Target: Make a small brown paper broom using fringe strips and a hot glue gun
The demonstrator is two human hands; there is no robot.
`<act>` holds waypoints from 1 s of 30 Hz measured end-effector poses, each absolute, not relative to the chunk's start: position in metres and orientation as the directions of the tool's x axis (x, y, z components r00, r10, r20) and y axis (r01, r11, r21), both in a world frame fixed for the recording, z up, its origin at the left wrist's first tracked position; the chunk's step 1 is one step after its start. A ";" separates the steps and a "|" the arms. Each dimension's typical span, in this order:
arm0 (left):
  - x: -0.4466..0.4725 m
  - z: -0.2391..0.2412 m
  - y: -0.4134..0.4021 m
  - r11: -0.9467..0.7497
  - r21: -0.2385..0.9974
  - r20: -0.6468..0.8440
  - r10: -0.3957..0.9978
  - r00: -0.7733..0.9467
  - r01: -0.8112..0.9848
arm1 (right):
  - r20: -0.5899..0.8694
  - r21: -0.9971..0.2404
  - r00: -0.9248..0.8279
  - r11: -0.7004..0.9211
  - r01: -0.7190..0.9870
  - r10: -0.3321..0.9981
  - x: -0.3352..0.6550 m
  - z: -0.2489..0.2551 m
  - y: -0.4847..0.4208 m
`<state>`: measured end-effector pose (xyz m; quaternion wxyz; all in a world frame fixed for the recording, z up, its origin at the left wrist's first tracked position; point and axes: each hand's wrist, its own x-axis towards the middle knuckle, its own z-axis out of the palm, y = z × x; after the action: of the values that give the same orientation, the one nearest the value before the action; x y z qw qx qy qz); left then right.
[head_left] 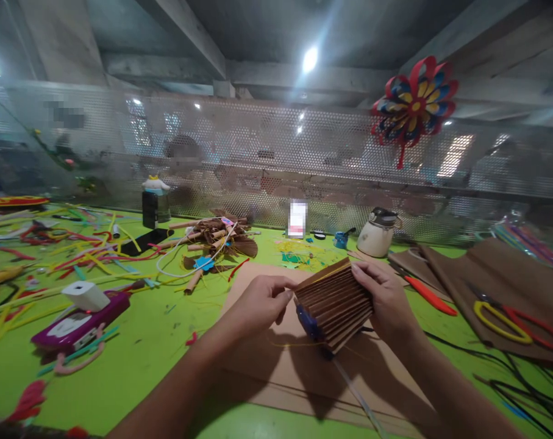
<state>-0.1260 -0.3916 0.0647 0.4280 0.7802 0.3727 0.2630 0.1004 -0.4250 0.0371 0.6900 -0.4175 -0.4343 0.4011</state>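
Note:
My right hand (386, 302) grips a stack of accordion-folded brown paper (335, 303), thumb on top and fingers wrapped round its right side. My left hand (263, 300) is closed in a pinch at the stack's left edge, touching the folds. A blue object (308, 321), possibly a glue gun, shows just below the stack, partly hidden. Both hands hover over a flat brown cardboard sheet (280, 366) lying on the green table (166, 341).
Scissors with yellow and red handles (516, 317) and an orange-handled tool (429, 296) lie on brown paper at the right. A white kettle-like pot (377, 235) stands behind. Rolled paper tubes (212, 238), coloured strips, a purple device (77, 326) and black cables (509, 378) litter the table.

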 end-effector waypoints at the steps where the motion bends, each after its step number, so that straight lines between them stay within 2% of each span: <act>1: -0.126 0.065 -0.392 -0.362 0.866 0.097 0.798 0.594 0.345 | 0.270 -0.925 0.295 0.332 -0.185 0.917 0.101 0.037 -0.425; 5: -0.131 0.067 -0.388 -0.313 0.929 0.145 0.799 0.584 0.197 | 0.290 -0.929 0.260 0.336 -0.154 0.921 0.101 0.039 -0.426; 9: -0.134 0.068 -0.386 -0.107 0.993 0.111 0.837 0.536 -0.039 | 0.279 -0.941 0.197 0.309 -0.140 0.940 0.097 0.039 -0.429; 12: -0.127 0.070 -0.388 -0.009 1.000 0.007 0.841 0.541 0.001 | 0.262 -0.953 0.148 0.279 -0.113 0.954 0.093 0.037 -0.431; 15: -0.116 0.073 -0.394 -0.053 0.994 -0.015 0.811 0.585 0.099 | 0.263 -0.961 0.110 0.271 -0.065 0.959 0.089 0.035 -0.432; 22: -0.107 0.067 -0.404 -0.194 0.966 0.025 0.726 0.687 0.169 | 0.254 -0.966 0.041 0.256 -0.042 0.966 0.081 0.039 -0.436; 30: -0.102 0.048 -0.408 -0.223 0.975 0.142 0.673 0.726 0.016 | 0.292 -0.956 0.077 0.290 0.031 0.953 0.076 0.034 -0.437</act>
<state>-0.1018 -0.4081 0.0477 0.5769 0.7281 0.2364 0.2849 0.0755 -0.4373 0.0340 0.5831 -0.4457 -0.5524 0.3953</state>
